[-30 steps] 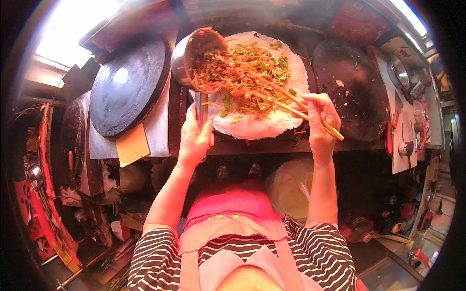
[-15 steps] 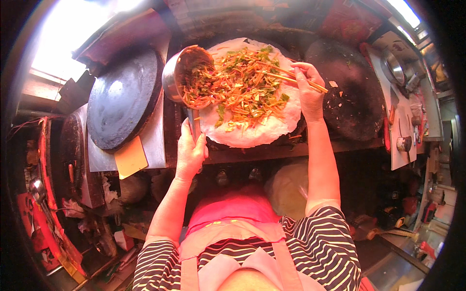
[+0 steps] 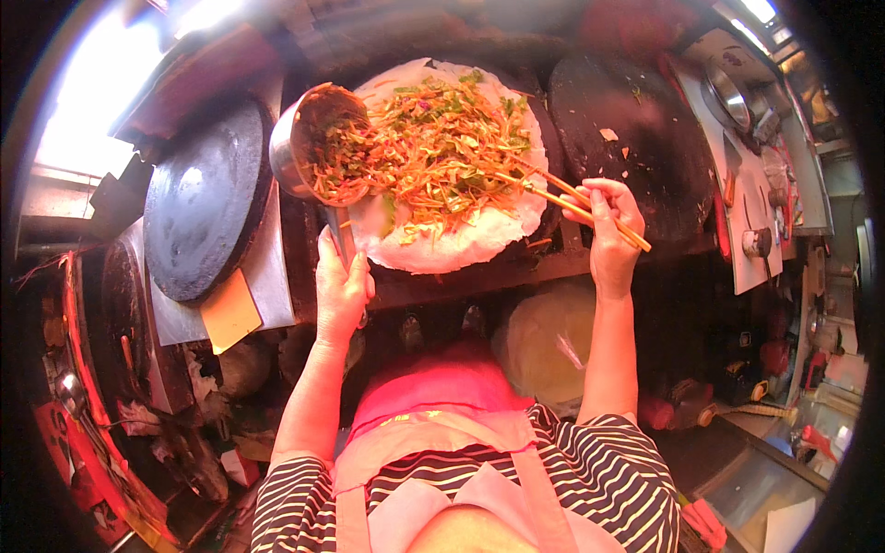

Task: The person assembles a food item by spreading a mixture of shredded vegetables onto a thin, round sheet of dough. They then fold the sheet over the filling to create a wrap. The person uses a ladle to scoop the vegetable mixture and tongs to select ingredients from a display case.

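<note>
In front of me lies a round, pale flatbread (image 3: 419, 256), heaped with shredded vegetables (image 3: 447, 157) in orange and green. My left hand (image 3: 342, 288) is closed round the handle of a metal saucepan (image 3: 288, 152). The pan is tipped on its side at the flatbread's left edge, and more of the shredded mix sits in its mouth. In my right hand (image 3: 608, 230) I grip a pair of chopsticks (image 3: 550, 194), their tips in the right side of the vegetables.
A round dark griddle plate (image 3: 207, 198) stands on the left, with a yellow card (image 3: 230, 311) below it. To the right is another dark griddle (image 3: 636, 157) with small scraps on it. A metal bowl (image 3: 728, 97) and a white board (image 3: 751, 217) holding utensils stand farther right.
My right hand has moved down and nearer to me with the chopsticks, whose tips now sit lower on the vegetables. The vegetables are spread somewhat differently. The view has shifted slightly.
</note>
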`<state>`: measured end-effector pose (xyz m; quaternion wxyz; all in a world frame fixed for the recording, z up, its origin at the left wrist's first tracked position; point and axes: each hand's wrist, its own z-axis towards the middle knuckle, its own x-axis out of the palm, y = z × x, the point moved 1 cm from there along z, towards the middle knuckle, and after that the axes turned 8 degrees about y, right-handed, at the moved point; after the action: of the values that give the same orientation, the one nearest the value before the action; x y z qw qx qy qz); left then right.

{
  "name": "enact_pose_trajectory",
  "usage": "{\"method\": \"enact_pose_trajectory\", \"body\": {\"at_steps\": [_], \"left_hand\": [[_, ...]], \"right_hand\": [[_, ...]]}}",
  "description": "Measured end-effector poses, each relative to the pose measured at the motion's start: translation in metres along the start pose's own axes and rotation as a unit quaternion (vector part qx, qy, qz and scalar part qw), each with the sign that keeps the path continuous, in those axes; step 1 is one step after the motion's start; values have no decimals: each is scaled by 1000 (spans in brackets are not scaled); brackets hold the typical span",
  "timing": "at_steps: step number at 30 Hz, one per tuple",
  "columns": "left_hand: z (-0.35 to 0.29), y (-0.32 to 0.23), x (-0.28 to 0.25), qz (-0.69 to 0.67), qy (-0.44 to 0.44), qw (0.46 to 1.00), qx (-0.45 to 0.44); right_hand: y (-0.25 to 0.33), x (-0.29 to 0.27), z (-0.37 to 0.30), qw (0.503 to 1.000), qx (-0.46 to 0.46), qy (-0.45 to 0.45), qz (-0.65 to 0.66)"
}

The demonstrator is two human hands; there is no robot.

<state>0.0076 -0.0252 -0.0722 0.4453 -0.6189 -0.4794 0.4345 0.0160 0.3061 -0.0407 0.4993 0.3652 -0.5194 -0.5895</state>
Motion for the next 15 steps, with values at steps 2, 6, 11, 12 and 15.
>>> {"method": "enact_pose_trajectory", "body": {"at_steps": [2, 6, 11, 12, 15], "left_hand": [[0, -1, 2, -4, 1, 1000, 9], [0, -3, 5, 7, -6, 1000, 3], [1, -3, 6, -6, 1, 1000, 25], [1, -3, 5, -10, 0, 1000, 15], [1, -3, 5, -5, -6, 1000, 8]], "right_hand": [[4, -2, -12, 999, 10, 30, -4], [10, -2, -27, 999, 18, -25, -10], [14, 8, -48, 996, 20, 84, -21], [15, 8, -52, 997, 25, 76, -21], [19, 6, -58, 996, 29, 77, -21]]}}
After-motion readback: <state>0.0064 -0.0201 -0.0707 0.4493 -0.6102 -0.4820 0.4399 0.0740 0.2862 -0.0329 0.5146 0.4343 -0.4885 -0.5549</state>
